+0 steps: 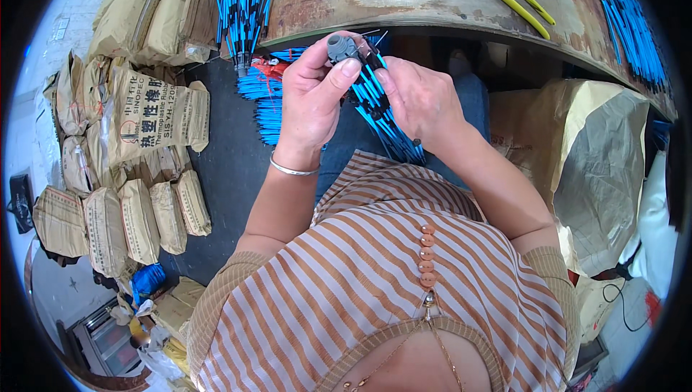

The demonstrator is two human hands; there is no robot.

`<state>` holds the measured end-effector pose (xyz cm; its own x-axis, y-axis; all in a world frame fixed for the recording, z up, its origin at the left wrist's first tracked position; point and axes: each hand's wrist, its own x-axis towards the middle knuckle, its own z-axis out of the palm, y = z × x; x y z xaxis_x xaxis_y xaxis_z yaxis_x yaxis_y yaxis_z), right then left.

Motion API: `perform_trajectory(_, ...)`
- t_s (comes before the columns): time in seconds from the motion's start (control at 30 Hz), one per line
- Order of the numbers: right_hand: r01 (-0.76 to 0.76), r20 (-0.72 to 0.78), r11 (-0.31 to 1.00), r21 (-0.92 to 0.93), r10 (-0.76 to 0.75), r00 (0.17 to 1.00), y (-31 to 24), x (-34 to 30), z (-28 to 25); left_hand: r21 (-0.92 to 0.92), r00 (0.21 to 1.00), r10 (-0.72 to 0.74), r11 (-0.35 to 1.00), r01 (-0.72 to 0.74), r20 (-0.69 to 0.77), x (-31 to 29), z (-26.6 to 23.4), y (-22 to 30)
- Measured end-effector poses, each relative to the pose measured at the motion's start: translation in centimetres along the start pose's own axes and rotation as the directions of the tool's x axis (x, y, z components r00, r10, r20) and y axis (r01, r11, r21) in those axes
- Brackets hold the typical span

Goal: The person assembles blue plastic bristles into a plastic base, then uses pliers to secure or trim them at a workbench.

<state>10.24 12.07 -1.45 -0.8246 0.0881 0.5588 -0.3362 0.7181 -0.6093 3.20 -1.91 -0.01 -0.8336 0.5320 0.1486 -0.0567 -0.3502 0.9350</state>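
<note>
Above my lap, my left hand [314, 96] is closed with thumb and fingers on a grey rounded piece [341, 48] that has a round opening at its end; its exact kind I cannot make out. My right hand [424, 98] closes around the upper part of a bundle of thin blue rods [375, 100] with black sections. The bundle slants down between my hands toward my lap, and thin wire-like tips stick out at its top. The grey piece is at the upper end of the bundle. My right fingertips are partly hidden behind it.
A worn wooden table [310, 2] lies ahead, with yellow-handled pliers [515, 2] and blue rod bundles [245, 2] on it. More blue bundles [268, 114] lie below its edge. Brown paper sacks [158, 114] are stacked at left; a large open paper bag [602, 161] stands at right.
</note>
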Motion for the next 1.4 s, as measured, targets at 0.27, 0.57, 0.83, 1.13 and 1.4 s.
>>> perform_trajectory(0.27, 0.064, -0.105, 0.998, 0.022, -0.061, 0.993, 0.36, 0.04, 0.41, 0.061, 1.0, 0.007, 0.998, -0.007, -0.001, -0.02, -0.04, -0.13)
perform_trajectory(0.57, 0.042, -0.019, 0.999, 0.029, -0.042, 0.999, 0.39, -0.24, 0.08, 0.057, 1.0, 0.006, 0.998, -0.007, 0.017, -0.04, -0.04, 0.0)
perform_trajectory(0.83, 0.086, -0.024, 0.996, 0.002, -0.085, 0.996, 0.47, -0.41, 0.11, 0.055, 0.999, -0.006, 0.998, 0.004, 0.034, -0.08, -0.13, 0.17)
perform_trajectory(1.13, 0.133, -0.037, 0.991, -0.02, -0.134, 0.99, 0.75, -0.5, 0.06, 0.076, 0.996, 0.01, 0.997, -0.016, 0.087, 0.11, 0.02, 0.4)
perform_trajectory(1.4, 0.168, 0.015, 0.974, -0.154, -0.168, 0.986, 0.32, 0.15, -0.26, 0.082, 0.998, 0.003, 0.997, -0.008, 0.064, 0.16, 0.44, 0.53)
